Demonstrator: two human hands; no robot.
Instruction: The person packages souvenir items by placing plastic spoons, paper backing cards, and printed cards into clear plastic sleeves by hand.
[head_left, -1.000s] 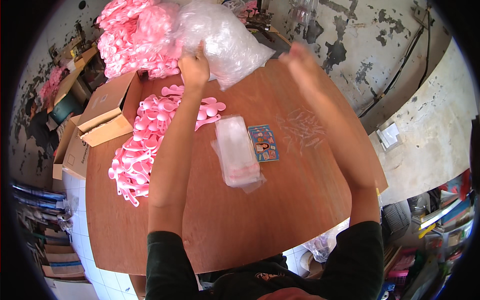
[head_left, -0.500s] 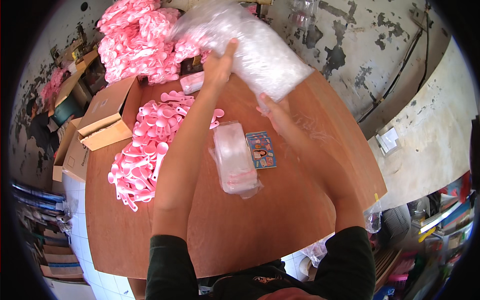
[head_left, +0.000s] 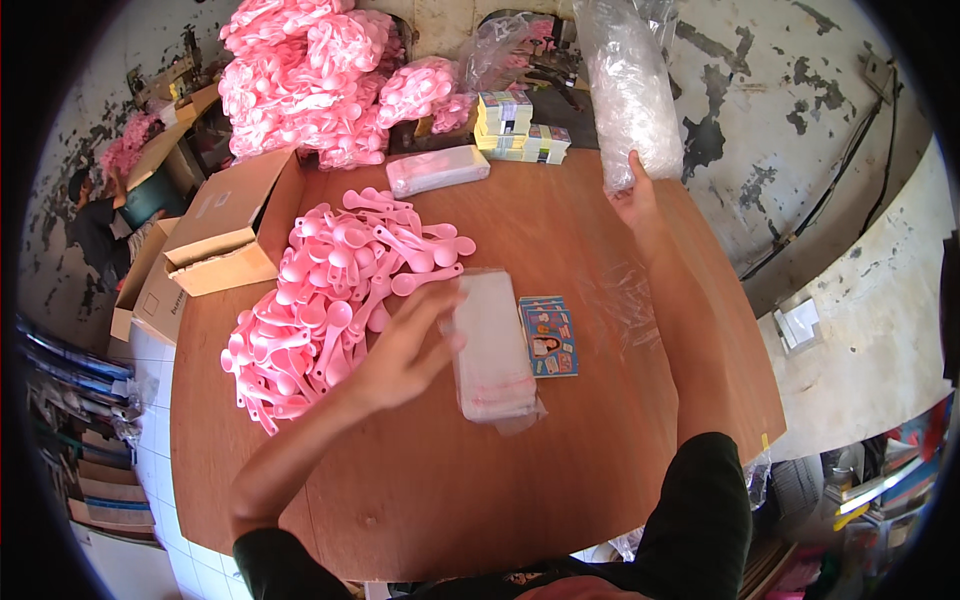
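At the far right of the table, my right hand (head_left: 635, 198) grips the lower end of a large, crinkled clear plastic bag (head_left: 635, 115), which stands tall against the wall. My left hand (head_left: 408, 348), slightly blurred, hovers empty with thumb and fingers apart. It is between a heap of pink plastic spoons (head_left: 335, 315) and a stack of clear plastic sleeves (head_left: 495, 350), its fingertips by the sleeves' left edge. Against the stack's right side lies a small pile of blue printed cards (head_left: 550, 340).
A clear-wrapped packet (head_left: 437, 172) and stacked card bundles (head_left: 505, 122) sit at the table's back. Pink spoons in bags (head_left: 300, 85) pile up behind an open cardboard box (head_left: 230, 225). Thin clear film (head_left: 625, 300) lies on the right. Another person (head_left: 98, 225) is at far left.
The large plastic bag has gone from slanting across the back to upright at the right, uncovering the card bundles. My left hand has let go of it and come down beside the sleeves.
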